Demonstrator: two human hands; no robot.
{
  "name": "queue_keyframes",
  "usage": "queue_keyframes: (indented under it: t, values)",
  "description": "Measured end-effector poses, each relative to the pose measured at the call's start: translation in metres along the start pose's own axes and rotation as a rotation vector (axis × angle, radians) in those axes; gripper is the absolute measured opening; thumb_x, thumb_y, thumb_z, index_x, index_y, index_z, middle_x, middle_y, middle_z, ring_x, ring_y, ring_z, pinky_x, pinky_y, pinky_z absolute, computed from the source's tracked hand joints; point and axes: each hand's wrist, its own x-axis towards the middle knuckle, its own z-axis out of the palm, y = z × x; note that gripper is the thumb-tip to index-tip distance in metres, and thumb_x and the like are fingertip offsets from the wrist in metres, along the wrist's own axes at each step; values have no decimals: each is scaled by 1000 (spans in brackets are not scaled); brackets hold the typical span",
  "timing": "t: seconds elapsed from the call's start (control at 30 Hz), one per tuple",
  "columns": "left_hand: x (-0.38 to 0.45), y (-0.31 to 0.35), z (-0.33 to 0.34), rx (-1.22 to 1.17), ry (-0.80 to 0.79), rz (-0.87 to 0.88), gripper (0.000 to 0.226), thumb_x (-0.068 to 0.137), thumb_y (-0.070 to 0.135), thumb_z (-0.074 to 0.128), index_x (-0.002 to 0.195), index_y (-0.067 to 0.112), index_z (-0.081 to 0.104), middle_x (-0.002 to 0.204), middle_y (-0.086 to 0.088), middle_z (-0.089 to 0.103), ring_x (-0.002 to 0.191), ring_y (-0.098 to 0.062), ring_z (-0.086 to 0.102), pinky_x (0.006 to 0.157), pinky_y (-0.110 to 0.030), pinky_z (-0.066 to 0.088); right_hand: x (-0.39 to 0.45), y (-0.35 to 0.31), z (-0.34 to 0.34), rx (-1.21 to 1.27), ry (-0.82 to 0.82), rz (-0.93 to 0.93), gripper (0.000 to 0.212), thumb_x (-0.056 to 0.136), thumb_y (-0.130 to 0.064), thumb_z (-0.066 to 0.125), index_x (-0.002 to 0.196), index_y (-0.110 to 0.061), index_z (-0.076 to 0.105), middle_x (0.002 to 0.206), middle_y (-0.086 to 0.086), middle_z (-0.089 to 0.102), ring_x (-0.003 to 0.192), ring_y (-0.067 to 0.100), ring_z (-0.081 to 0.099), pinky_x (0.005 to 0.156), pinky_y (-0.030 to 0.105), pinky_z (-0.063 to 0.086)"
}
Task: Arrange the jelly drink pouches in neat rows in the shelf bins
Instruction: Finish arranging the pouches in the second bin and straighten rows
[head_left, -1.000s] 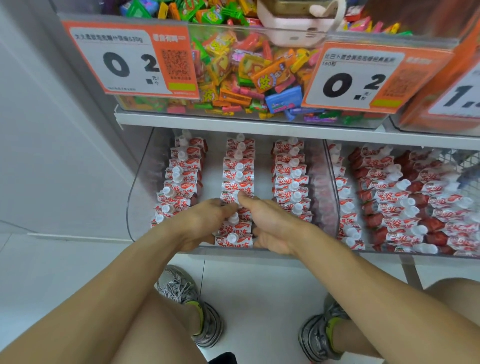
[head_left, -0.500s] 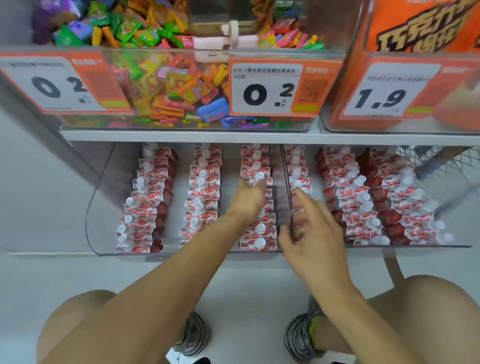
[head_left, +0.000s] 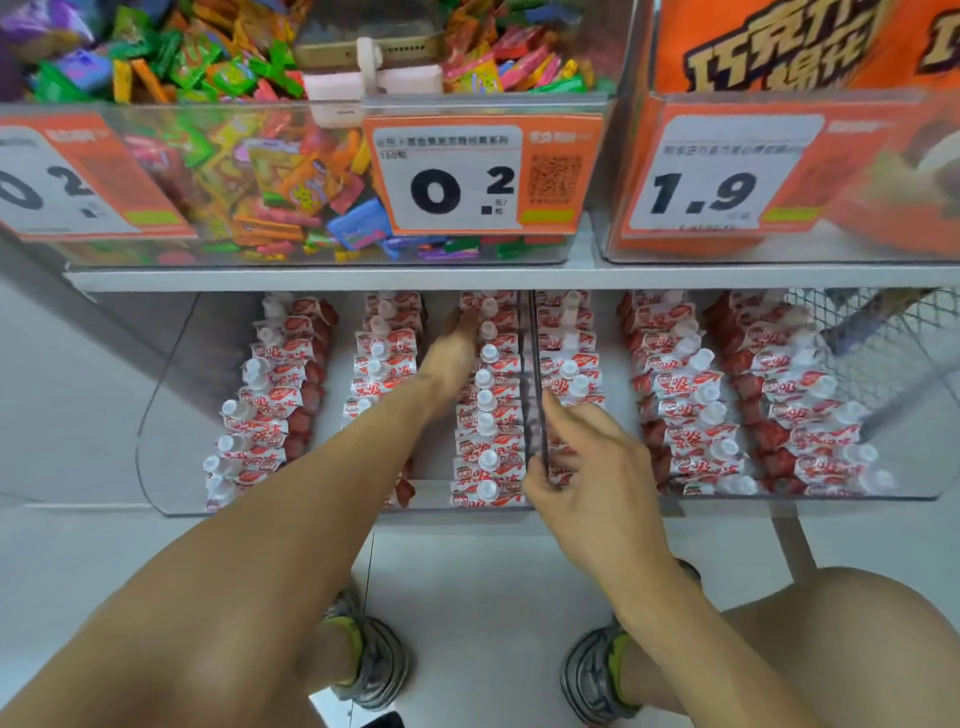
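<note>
Head view: our left hand (head_left: 451, 349) lies loosely curled, nothing visibly pinched, along the third pouch row (head_left: 488, 400), which runs front-to-back just beside it, while our right hand (head_left: 587, 473), fingers half-spread, hovers at the bin divider (head_left: 535, 384).

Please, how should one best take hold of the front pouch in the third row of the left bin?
The red-and-white jelly pouch at the front of that row lies flat, its white cap standing proud. Probably pinch the cap from above and in front; neighbouring pouches overlap its body, and the clear bin wall crowds its right side.

Red-white capped pouches (head_left: 488, 415) — rowed (in bins (head_left: 171, 499))
</note>
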Motion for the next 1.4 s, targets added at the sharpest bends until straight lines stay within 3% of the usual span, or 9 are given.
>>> queue_keyframes:
  t: [0.17, 0.3, 0.47, 0.67, 0.8, 0.93, 1.03, 1.27, 1.4]
  values:
    - [12, 12, 7, -92, 57, 24, 33, 101, 45, 34, 111, 20, 53, 68, 11, 57, 60, -10, 43, 59, -27, 32, -2, -1, 0, 4, -7, 11, 67, 81, -7, 71, 144, -19, 51, 100, -11, 53, 85, 4, 63, 86, 17, 53]
    - [12, 10, 4, -45, 11, 48, 41, 101, 45, 33, 124, 17, 52, 81, 7, 60, 76, -16, 50, 57, -17, 36, -2, 0, 1, -8, -11, -7, 67, 81, -8, 71, 144, -18, 51, 100, -12, 52, 84, 6, 63, 87, 14, 52]
    - [-2, 22, -1, 27, -75, 47, 46, 101, 51, 26, 123, 22, 54, 95, 8, 62, 99, -17, 57, 95, -29, 35, -1, 0, 0, 20, 13, -16, 65, 81, -4, 70, 142, -17, 53, 99, -10, 54, 83, 5, 64, 83, 18, 56]
    - [-80, 32, -64, 603, 11, 362, 43, 94, 46, 52, 124, 16, 59, 112, -2, 66, 102, -21, 61, 88, -31, 47, -14, -6, -7, -86, 57, 44, 62, 87, -24, 75, 143, -20, 51, 127, -7, 56, 107, 12, 63, 97, 35, 53]
    - [-134, -1, -141, 751, 132, 311, 48, 86, 53, 59, 120, 19, 56, 106, 8, 65, 87, -11, 63, 78, -28, 49, -26, -45, 4, -37, 226, -167, 35, 87, -16, 73, 121, -18, 63, 110, -7, 54, 86, 2, 57, 84, 14, 47]
    - [-131, -41, -168, 941, -210, 45, 88, 68, 81, 54, 130, 19, 50, 111, 3, 67, 96, -11, 64, 87, -32, 51, -8, -88, 46, -47, -266, -67, 51, 96, -27, 58, 142, -26, 37, 134, -2, 46, 106, 8, 57, 92, 30, 48]
    - [-126, -54, -161, 896, -240, 116, 56, 73, 81, 48, 96, 31, 61, 87, 6, 70, 79, -6, 64, 75, -31, 51, 18, -95, 74, -296, -617, 106, 69, 99, -45, 50, 153, -19, 15, 142, 10, 45, 119, 29, 55, 96, 42, 47]
    - [-132, -47, -169, 777, -326, 142, 36, 83, 66, 52, 87, 31, 61, 82, 7, 69, 71, -8, 60, 69, -26, 46, 36, -106, 67, -334, -793, 283, 84, 92, -63, 51, 154, -19, 16, 147, 10, 47, 126, 28, 51, 91, 33, 44]
    - [-154, -53, -194, 567, 376, 417, 31, 86, 42, 65, 111, 25, 64, 94, 12, 70, 79, -2, 64, 75, -24, 51, 37, -137, 78, -142, -372, -9, 55, 98, -34, 55, 145, -22, 31, 142, 4, 49, 122, 20, 54, 99, 40, 47]
